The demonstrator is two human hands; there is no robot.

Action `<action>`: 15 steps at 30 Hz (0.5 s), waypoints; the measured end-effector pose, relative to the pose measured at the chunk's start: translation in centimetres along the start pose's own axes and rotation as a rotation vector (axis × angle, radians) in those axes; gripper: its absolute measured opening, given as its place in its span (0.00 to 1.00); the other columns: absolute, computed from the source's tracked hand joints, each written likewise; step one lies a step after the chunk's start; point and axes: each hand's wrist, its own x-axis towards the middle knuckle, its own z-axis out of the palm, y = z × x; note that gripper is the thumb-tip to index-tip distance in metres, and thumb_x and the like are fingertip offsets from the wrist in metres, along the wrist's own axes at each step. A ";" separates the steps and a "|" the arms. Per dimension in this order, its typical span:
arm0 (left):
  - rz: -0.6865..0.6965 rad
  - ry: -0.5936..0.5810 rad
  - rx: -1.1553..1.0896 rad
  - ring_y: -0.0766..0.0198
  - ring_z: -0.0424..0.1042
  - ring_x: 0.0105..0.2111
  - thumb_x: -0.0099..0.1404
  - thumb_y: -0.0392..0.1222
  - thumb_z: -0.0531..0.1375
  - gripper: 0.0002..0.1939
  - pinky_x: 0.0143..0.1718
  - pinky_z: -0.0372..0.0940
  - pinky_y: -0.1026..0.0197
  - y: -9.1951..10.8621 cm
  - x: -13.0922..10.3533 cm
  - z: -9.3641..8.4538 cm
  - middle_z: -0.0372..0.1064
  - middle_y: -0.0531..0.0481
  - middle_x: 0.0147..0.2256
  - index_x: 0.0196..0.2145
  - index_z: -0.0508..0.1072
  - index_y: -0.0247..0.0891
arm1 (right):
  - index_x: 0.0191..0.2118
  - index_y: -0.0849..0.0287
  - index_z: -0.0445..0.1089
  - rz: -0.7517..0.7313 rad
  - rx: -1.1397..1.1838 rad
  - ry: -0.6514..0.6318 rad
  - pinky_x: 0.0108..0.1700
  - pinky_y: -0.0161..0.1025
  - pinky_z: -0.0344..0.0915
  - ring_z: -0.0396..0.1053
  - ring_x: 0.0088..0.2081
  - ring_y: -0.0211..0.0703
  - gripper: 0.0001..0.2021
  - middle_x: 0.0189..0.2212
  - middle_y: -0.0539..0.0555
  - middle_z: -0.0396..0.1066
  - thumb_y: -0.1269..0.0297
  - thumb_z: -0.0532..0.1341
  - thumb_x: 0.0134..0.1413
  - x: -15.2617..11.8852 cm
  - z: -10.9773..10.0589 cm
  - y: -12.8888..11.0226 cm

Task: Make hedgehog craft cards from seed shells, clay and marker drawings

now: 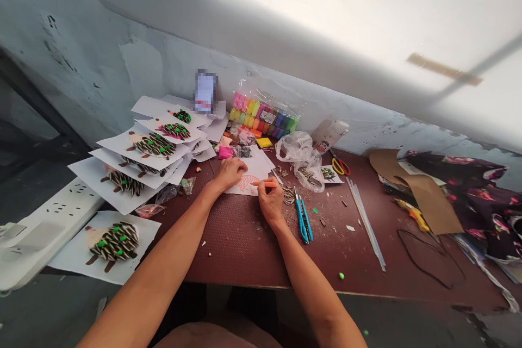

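Observation:
A sheet of white paper (256, 164) lies on the brown table, bearing an orange line drawing (246, 184) with a scale-like pattern. My right hand (271, 198) is closed around a slim orange pen (256, 183), whose tip is at the drawing's right side. Whether it is a marker or a crayon I cannot make out. At the paper's left edge rests my left hand (231, 173), fingers lying on the sheet with nothing visible in them. Striped sunflower seeds (289, 194) are scattered just right of the paper. Blue-handled scissors (303, 220) lie beside my right wrist.
Finished seed hedgehog pictures (153, 144) are stacked at left, near a white power strip (49, 225). Behind are a phone (205, 91), packs of coloured clay (265, 115), plastic bags (297, 147) and a bottle (332, 133). Rightward lie glue sticks (366, 223) and a yellow glue gun (414, 215).

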 end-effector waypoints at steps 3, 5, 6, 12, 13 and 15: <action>0.002 0.001 0.000 0.56 0.74 0.43 0.60 0.32 0.57 0.16 0.48 0.66 0.55 -0.1 0.0 0.0 0.79 0.47 0.39 0.38 0.83 0.41 | 0.27 0.57 0.73 -0.011 -0.013 0.006 0.32 0.36 0.64 0.69 0.27 0.41 0.13 0.25 0.52 0.74 0.59 0.56 0.57 0.0 0.0 -0.1; 0.002 0.003 0.005 0.56 0.74 0.42 0.60 0.32 0.57 0.16 0.48 0.66 0.55 0.0 0.0 -0.1 0.79 0.46 0.39 0.38 0.83 0.41 | 0.27 0.57 0.73 -0.014 -0.029 -0.003 0.33 0.36 0.64 0.69 0.26 0.41 0.12 0.26 0.52 0.75 0.60 0.57 0.57 0.0 -0.1 -0.2; 0.003 0.005 0.007 0.56 0.74 0.42 0.60 0.33 0.57 0.15 0.47 0.66 0.55 0.1 0.0 -0.1 0.79 0.46 0.39 0.38 0.83 0.41 | 0.28 0.57 0.73 -0.015 -0.037 -0.008 0.33 0.36 0.64 0.69 0.27 0.41 0.12 0.26 0.52 0.75 0.60 0.57 0.57 0.0 -0.1 -0.2; 0.011 0.015 0.010 0.56 0.74 0.40 0.60 0.36 0.59 0.12 0.45 0.66 0.56 0.4 -0.2 -0.2 0.79 0.46 0.38 0.37 0.83 0.40 | 0.28 0.58 0.73 -0.027 -0.067 -0.031 0.35 0.37 0.65 0.70 0.28 0.41 0.13 0.27 0.53 0.75 0.61 0.56 0.59 0.0 -0.3 -0.1; 0.009 0.014 0.011 0.56 0.74 0.41 0.60 0.36 0.59 0.12 0.45 0.66 0.56 0.4 -0.2 -0.2 0.79 0.46 0.38 0.37 0.83 0.40 | 0.28 0.58 0.73 -0.030 -0.067 -0.027 0.35 0.37 0.65 0.70 0.28 0.41 0.13 0.27 0.53 0.75 0.61 0.56 0.58 0.0 -0.4 0.0; 0.001 0.009 0.013 0.55 0.74 0.41 0.60 0.36 0.59 0.12 0.46 0.65 0.56 0.5 -0.2 -0.3 0.79 0.45 0.38 0.37 0.83 0.40 | 0.27 0.58 0.72 -0.037 -0.069 -0.015 0.35 0.37 0.64 0.70 0.28 0.41 0.12 0.26 0.53 0.74 0.61 0.56 0.58 0.0 -0.5 0.1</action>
